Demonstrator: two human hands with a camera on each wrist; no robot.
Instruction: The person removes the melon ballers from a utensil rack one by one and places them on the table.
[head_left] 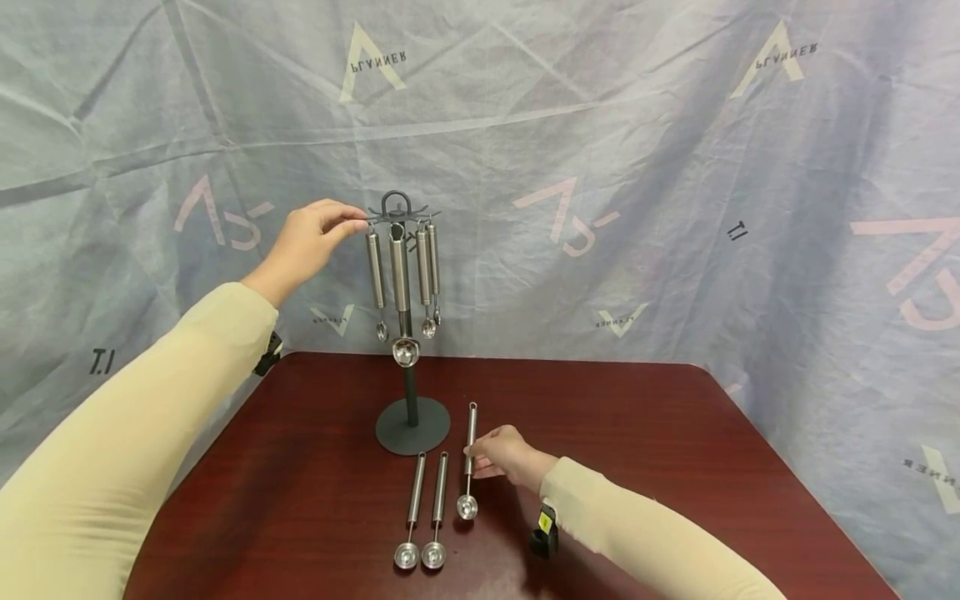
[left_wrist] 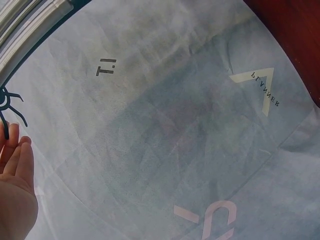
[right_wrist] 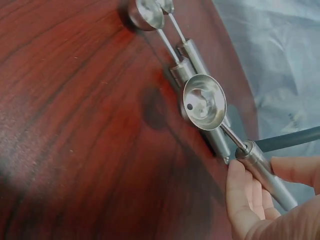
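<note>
In the head view my left hand [head_left: 311,246] is at the top of a dark metal rack [head_left: 412,396], thumb and fingers pinching the end of a left-side hook. The left wrist view shows those fingertips up against the rack's hooks [left_wrist: 19,116]. My right hand [head_left: 506,457] grips a steel melon baller [head_left: 467,507] by its handle, over the table. In the right wrist view its round bowl [right_wrist: 205,102] has a small hole, and thumb and fingers lie on either side of the handle. Two similar melon ballers [head_left: 407,556] [head_left: 433,556] lie side by side to its left.
Several steel utensils hang from the rack, among them a larger scoop [head_left: 406,352] at the front. The rack's round base [head_left: 431,433] stands on a dark red wooden table [head_left: 600,417]. A grey printed cloth [head_left: 480,150] hangs behind the table.
</note>
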